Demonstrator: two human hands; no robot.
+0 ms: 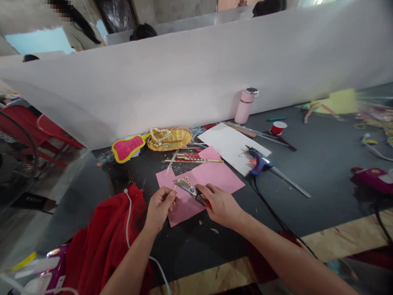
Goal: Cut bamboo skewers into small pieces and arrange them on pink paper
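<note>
Over a sheet of pink paper (189,209), my left hand (160,205) pinches a thin, pale wooden stick (175,188) that points up from the fingertips. My right hand (222,205) is wrapped round the red-handled pruning shears (189,189), whose blades reach left to the stick. Whether the blades touch the stick, I cannot tell. Small pale pieces (185,180) lie on the paper just behind the blades. Farther back, several sticks (196,161), some with dark or red colouring, rest partly on the pink paper.
A blue glue gun (258,163) lies by white board (229,142), its cord trailing right of my arm. Behind stand a wicker basket (179,139), a pink bottle (244,107) and a white partition (186,78). Red cloth (113,230) and a phone (119,178) are left.
</note>
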